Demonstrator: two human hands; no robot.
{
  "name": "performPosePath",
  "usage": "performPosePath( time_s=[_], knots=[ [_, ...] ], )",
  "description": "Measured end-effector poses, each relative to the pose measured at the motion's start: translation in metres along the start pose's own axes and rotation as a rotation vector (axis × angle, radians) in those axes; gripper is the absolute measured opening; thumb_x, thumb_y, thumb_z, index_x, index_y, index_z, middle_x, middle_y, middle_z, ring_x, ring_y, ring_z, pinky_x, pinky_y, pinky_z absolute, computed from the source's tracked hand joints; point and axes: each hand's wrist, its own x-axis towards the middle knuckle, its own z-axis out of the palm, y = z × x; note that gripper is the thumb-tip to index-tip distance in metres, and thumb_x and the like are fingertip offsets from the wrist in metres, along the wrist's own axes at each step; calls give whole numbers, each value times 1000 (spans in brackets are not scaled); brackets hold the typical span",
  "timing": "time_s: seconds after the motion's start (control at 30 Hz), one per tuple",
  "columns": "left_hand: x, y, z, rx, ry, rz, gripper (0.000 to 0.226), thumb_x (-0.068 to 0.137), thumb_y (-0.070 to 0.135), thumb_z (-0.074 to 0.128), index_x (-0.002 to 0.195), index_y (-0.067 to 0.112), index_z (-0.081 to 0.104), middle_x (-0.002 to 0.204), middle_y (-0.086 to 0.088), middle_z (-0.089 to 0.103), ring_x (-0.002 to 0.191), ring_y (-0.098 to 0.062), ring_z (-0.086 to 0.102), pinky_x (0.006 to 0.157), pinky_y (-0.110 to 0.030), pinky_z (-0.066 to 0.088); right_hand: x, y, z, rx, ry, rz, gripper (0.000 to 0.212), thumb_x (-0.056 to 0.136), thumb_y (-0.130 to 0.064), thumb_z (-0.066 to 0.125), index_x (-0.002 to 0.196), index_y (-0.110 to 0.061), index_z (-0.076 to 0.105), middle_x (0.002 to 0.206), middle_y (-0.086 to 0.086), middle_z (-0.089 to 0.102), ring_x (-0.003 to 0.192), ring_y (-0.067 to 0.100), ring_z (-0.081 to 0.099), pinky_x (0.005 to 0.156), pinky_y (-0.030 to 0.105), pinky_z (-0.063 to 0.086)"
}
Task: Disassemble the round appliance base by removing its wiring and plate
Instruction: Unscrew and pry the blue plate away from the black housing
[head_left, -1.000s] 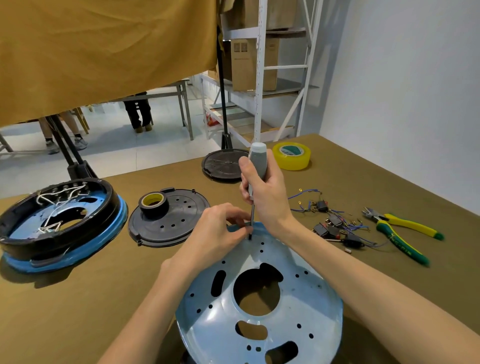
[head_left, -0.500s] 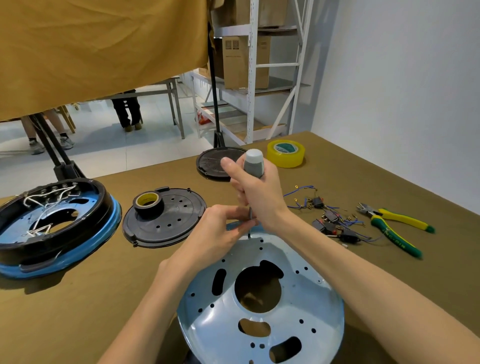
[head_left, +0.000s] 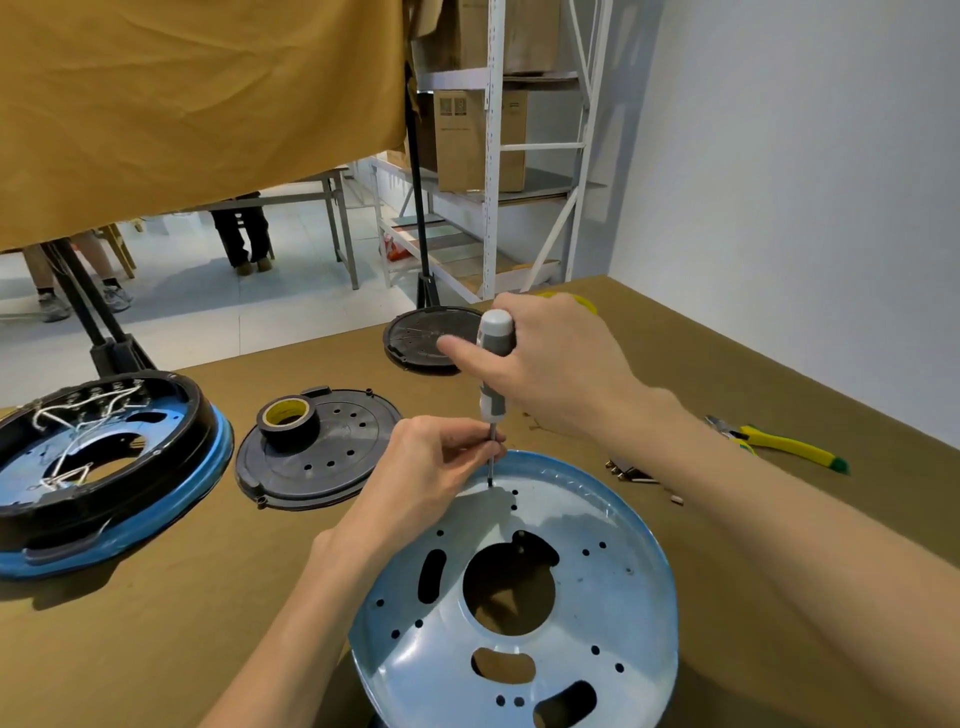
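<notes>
A round light-blue metal plate with several holes lies in front of me on the brown table. My right hand grips the grey handle of a screwdriver, held upright with its tip on the plate's far rim. My left hand pinches the screwdriver's thin shaft just above the plate. At the far left sits a round black-and-blue appliance base with white wiring inside.
A black perforated disc carries a roll of black tape. Another black disc lies further back. Yellow-green pliers and small connectors lie at right. Shelving and people's legs stand beyond the table.
My right hand has shifted its grip on the screwdriver handle, the index finger now stretched out to the left. My view moved closer; the yellow tape roll is now hidden behind that hand.
</notes>
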Motion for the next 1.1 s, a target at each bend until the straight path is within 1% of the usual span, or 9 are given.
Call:
performPosePath(
  time_s=[0.17, 0.37, 0.5, 0.63, 0.77, 0.83, 0.93, 1.0, 1.1],
  knots=[
    [-1, -1, 0, 16, 16, 10, 13, 93, 21, 76, 104, 23, 82, 92, 21, 78, 88, 4, 73, 80, -13, 56, 20, -4, -32, 12, -392, -74, 40, 88, -51, 73, 82, -12, 66, 73, 5, 68, 64, 20, 64, 54, 33, 50],
    [0, -1, 3, 54, 66, 5, 5, 90, 24, 79, 90, 28, 80, 83, 21, 76, 79, 0, 72, 73, -13, 55, 38, -9, -58, -105, -763, -256, 15, 85, -31, 79, 97, -30, 70, 88, -14, 69, 86, 6, 64, 75, 27, 52],
    [-1, -1, 6, 53, -10, 3, 14, 96, 25, 72, 107, 27, 80, 96, 26, 76, 95, 5, 71, 86, -11, 53, 38, -12, -48, -462, -605, -209, 55, 95, -67, 49, 83, -15, 62, 66, -2, 61, 63, 17, 66, 48, 29, 44],
    [-2, -1, 3, 40, -29, -13, 12, 95, 22, 72, 103, 28, 80, 93, 22, 77, 92, 2, 72, 85, -15, 55, 34, -7, -42, -384, -543, -258, 53, 95, -57, 61, 61, -17, 50, 56, 0, 52, 53, 20, 57, 44, 29, 41],
    [-3, -1, 5, 48, -28, -24, 11, 95, 23, 73, 100, 28, 80, 91, 22, 77, 90, 1, 73, 83, -15, 55, 33, -14, -54, -154, -720, -423, 10, 85, -23, 79, 88, -20, 70, 84, -7, 66, 77, 8, 63, 65, 22, 50],
    [-4, -1, 6, 63, -35, -35, 11, 95, 25, 72, 100, 30, 81, 90, 23, 77, 89, 2, 72, 81, -15, 55, 32, -17, -57, -107, -806, -466, 24, 81, -9, 76, 102, -20, 71, 97, -3, 67, 86, 9, 61, 71, 25, 51],
    [-2, -1, 6, 75, -15, -52, 9, 95, 26, 73, 96, 31, 81, 86, 23, 76, 86, 2, 72, 79, -16, 55, 26, -23, -51, -319, -676, -351, 48, 93, -53, 63, 124, -19, 53, 94, -1, 61, 81, 18, 58, 62, 34, 48],
    [-1, -1, 5, 56, -31, -60, 9, 95, 25, 73, 97, 31, 81, 87, 23, 77, 87, 3, 72, 82, -17, 56, 25, -27, -45, -539, -510, -288, 56, 97, -68, 44, 103, -14, 55, 74, -2, 52, 61, 14, 50, 46, 30, 33],
    [0, -2, 5, 40, -47, -61, 9, 94, 26, 74, 99, 29, 81, 90, 23, 77, 90, 3, 72, 85, -16, 56, 31, -26, -43, -476, -550, -316, 42, 100, -52, 55, 81, -14, 60, 64, -4, 51, 55, 12, 51, 44, 26, 34]
  ],
)
